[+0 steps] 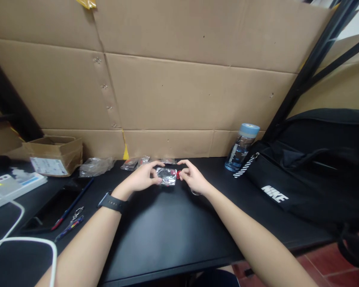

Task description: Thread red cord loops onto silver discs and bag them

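A small dark packet in shiny clear plastic [166, 176] is held just above the black table. My left hand [142, 176] grips its left side between thumb and fingers. At the packet's right end, my right hand [193, 177] pinches a short red cord [178, 174] with thumb and curled fingers. What is inside the wrapping is too small and glossy to make out. Behind my hands, near the cardboard wall, lie several more small plastic packets [130, 164].
On the left are an open cardboard box [55, 155], crumpled clear plastic [96, 166], a dark tablet [60, 203], a keychain [70, 225] and a white cable [26, 239]. To the right stand a blue-lidded water bottle [241, 147] and a black bag [311, 171]. Cardboard [167, 95] walls the back.
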{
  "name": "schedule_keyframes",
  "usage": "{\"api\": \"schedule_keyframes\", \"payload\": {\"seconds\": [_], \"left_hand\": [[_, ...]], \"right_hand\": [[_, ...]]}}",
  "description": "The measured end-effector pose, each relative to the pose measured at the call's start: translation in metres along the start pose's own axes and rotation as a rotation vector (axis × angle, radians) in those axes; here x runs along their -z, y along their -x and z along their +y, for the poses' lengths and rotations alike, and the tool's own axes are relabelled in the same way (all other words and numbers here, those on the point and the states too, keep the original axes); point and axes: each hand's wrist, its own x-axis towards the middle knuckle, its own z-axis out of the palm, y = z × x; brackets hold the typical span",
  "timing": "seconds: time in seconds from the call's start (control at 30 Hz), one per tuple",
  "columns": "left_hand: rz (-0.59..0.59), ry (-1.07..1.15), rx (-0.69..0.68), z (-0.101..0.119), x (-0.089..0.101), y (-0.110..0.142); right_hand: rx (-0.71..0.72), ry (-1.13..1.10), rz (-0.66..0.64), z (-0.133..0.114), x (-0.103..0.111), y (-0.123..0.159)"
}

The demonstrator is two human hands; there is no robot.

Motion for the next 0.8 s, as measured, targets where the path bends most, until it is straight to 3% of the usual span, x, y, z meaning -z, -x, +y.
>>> {"api": "schedule_keyframes", "payload": {"seconds": [0.13, 0.2, 0.33, 0.47, 0.67, 0.73, 0.8], "left_hand": [[0.009, 0.073, 0.094, -0.009, -0.005, 0.0], [0.014, 0.062, 0.108, -0.012, -0.01, -0.002], [0.035, -0.019, 0.137, -0.015, -0.022, -0.005], [0.092, -0.188, 0.191, -0.01, -0.03, -0.008], [0.21, -0.461, 0.246, 0.002, -0.03, -0.005], [0.177, -0.513, 0.182, 0.005, -0.028, -0.002], [0.053, -0.59, 0.094, 0.006, -0.029, 0.001]], "right_hand": [[0.058, 0.016, 0.034, -0.007, 0.001, 0.002], [0.17, 0.171, 0.014, -0.016, -0.002, 0.006], [0.38, 0.557, -0.148, -0.032, -0.009, 0.016], [0.327, 0.734, -0.245, -0.031, -0.017, 0.021], [0.302, 0.735, -0.311, -0.017, -0.021, 0.014], [0.308, 0.741, -0.314, -0.016, -0.022, 0.012], [0.29, 0.747, -0.32, -0.017, -0.023, 0.012]]}}
